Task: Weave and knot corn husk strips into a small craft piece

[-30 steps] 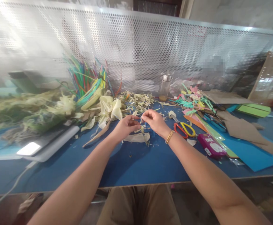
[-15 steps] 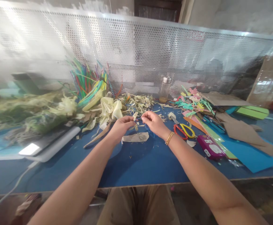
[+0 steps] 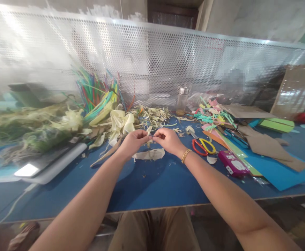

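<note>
My left hand [image 3: 135,141] is closed in a pinch on a small pale piece of corn husk [image 3: 149,130] that sticks up above its fingertips. Against those fingertips sits my right hand [image 3: 168,140], thumb and forefinger also pinched; what it holds is too small to make out. A gold bracelet [image 3: 185,155] circles the right wrist. Just below the hands, a flat whitish husk strip [image 3: 149,154] lies on the blue table [image 3: 139,195]. Loose husk scraps [image 3: 156,115] are spread behind them.
Red and yellow-handled scissors [image 3: 203,147] and a purple box [image 3: 233,163] lie to the right, near blue paper [image 3: 278,176] and brown card [image 3: 270,150]. A laptop-like silver device [image 3: 60,162] and colourful pipe cleaners [image 3: 97,94] are left. Behind stands a glass bottle [image 3: 181,101].
My right hand has moved left, so its fingertips now meet those of my left hand. The view has shifted slightly.
</note>
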Available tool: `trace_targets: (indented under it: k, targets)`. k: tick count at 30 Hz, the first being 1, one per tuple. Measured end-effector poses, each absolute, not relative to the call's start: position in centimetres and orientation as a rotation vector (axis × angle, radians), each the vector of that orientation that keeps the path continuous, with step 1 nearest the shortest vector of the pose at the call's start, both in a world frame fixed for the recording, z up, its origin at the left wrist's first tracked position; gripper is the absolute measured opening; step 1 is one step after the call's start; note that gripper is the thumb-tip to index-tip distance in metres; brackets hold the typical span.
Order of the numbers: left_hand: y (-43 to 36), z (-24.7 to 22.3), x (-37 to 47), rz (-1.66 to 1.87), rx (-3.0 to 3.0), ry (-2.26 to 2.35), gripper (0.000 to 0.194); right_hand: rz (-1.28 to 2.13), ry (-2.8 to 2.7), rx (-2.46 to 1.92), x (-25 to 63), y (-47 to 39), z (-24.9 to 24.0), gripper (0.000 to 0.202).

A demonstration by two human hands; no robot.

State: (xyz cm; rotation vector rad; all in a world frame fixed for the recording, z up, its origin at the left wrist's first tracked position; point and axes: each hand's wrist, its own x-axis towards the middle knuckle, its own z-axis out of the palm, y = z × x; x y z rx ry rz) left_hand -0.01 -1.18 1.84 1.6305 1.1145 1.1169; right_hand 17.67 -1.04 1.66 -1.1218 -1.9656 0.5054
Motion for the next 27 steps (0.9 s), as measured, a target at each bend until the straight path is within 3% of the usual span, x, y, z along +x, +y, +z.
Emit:
trace_targets:
  k: [4, 11, 20, 27]
  targets:
    - [-1.1, 1.9, -0.3, 1.112, 1.549, 1.068, 0.036, 0.581, -1.910, -1.117, 18.3, -0.5, 1.7, 0.015]
    - [-0.5, 1.4, -0.7, 1.109, 1.430, 1.036, 0.035, 0.287, -2.063, -1.100, 18.8, -0.9, 2.6, 0.013]
    - [-0.7, 1.7, -0.5, 1.141, 1.657, 1.174, 0.032, 0.152, -2.123, -1.122, 18.9, -0.8, 2.7, 0.012]
    - [-0.9, 1.7, -0.5, 1.119, 1.674, 1.218, 0.028, 0.076, -2.257, -1.366, 19.9, -0.5, 2.6, 0.009]
